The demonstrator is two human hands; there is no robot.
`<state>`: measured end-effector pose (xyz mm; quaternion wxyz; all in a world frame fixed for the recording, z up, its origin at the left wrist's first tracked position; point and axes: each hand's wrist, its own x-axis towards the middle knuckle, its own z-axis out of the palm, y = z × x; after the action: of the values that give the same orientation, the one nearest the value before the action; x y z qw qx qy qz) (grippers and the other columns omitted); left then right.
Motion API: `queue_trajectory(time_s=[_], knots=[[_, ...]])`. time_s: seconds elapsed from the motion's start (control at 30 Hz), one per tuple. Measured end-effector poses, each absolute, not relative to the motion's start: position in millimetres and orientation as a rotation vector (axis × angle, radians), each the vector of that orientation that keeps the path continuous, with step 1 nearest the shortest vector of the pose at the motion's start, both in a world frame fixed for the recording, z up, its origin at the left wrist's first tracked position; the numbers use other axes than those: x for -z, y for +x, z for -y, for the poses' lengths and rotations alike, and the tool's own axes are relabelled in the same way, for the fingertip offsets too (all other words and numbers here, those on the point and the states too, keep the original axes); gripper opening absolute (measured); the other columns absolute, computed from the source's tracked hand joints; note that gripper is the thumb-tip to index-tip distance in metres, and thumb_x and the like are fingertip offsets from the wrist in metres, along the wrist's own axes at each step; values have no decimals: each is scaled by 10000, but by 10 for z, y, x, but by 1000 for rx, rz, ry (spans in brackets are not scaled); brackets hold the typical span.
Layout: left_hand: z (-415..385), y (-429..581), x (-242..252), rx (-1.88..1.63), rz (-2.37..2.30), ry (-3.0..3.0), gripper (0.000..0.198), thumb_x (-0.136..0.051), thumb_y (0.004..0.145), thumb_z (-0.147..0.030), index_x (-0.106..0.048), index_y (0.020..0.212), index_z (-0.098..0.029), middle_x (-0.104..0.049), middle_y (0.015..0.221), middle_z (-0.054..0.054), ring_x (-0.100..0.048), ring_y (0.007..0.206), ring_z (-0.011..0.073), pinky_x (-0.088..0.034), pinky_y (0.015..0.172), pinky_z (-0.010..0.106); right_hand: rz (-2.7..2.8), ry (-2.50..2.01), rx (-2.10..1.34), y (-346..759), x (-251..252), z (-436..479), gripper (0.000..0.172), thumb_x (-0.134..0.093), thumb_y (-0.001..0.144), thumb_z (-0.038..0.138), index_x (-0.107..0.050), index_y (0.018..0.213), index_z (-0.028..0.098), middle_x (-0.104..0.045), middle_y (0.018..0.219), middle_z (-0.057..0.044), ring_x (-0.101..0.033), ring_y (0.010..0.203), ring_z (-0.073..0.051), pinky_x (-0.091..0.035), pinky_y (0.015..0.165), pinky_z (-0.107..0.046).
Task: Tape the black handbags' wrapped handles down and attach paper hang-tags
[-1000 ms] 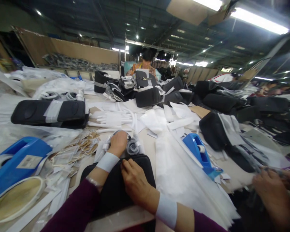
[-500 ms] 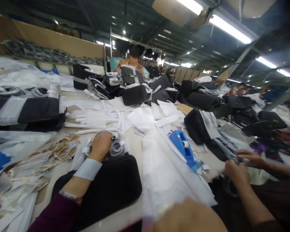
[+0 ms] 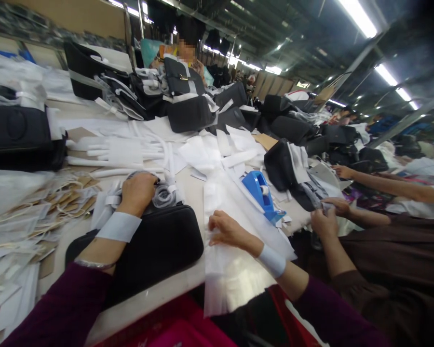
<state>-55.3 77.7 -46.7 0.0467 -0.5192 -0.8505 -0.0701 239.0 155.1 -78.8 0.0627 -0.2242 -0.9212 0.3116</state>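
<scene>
My left hand is closed at the top of a black bag, around its plastic-wrapped handle area; the fingertips are partly hidden. Beside that hand sits a coil of clear-wrapped strap. My right hand lies over the left edge of a stack of translucent white plastic bags, its fingers bent and the thumb a little apart from them. The lower end of the stack hangs over the table edge. A blue tape dispenser stands to the right of the stack.
Paper tags with strings lie at the left. White padded tubes are behind my left hand. Several black bags crowd the back. On the right, a co-worker's hands hold something small, and another person's arm reaches in.
My right hand has gone from a blur at the bottom edge up and forward onto the plastic bags. My left hand stays on the black bag. The view has tilted down and turned slightly right.
</scene>
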Motion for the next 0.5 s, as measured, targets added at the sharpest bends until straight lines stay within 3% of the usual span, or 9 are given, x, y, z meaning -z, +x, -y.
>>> queue_trajectory(time_s=[0.1, 0.2, 0.37, 0.5], knots=[[-769, -543, 456, 222, 2630, -1537, 397, -408, 817, -96, -724, 1047, -167, -695, 1090, 138, -643, 1000, 292, -472, 770, 342, 2741, -729, -1006, 2378, 862, -1633, 208, -808, 641, 65, -618, 647, 150, -499, 722, 34, -483, 667, -102, -340, 604, -211], [-731, -528, 436, 239, 2594, -1585, 404, -369, 854, -89, -708, 1068, -135, -685, 1106, 123, -631, 1006, 281, -455, 785, 331, 2718, -732, -1038, 2397, 834, -1670, 149, -744, 712, 61, -651, 646, 156, -521, 697, 36, -482, 612, -85, -325, 581, -208], [-687, -517, 422, 217, 2567, -1615, 422, -329, 873, -84, -686, 1094, -127, -672, 1126, 113, -617, 1033, 272, -449, 794, 320, 2674, -707, -810, 2448, 617, -1586, 146, -633, 857, 170, -678, 720, 196, -596, 769, 14, -562, 698, -107, -373, 655, -220], [-730, -535, 435, 217, 2613, -1580, 409, -373, 846, -93, -704, 1079, -153, -679, 1138, 118, -625, 1039, 283, -470, 797, 332, 2546, -692, -819, 2455, 443, -1522, 164, -491, 922, 184, -649, 939, 225, -649, 923, -6, -597, 691, -110, -437, 676, -234]])
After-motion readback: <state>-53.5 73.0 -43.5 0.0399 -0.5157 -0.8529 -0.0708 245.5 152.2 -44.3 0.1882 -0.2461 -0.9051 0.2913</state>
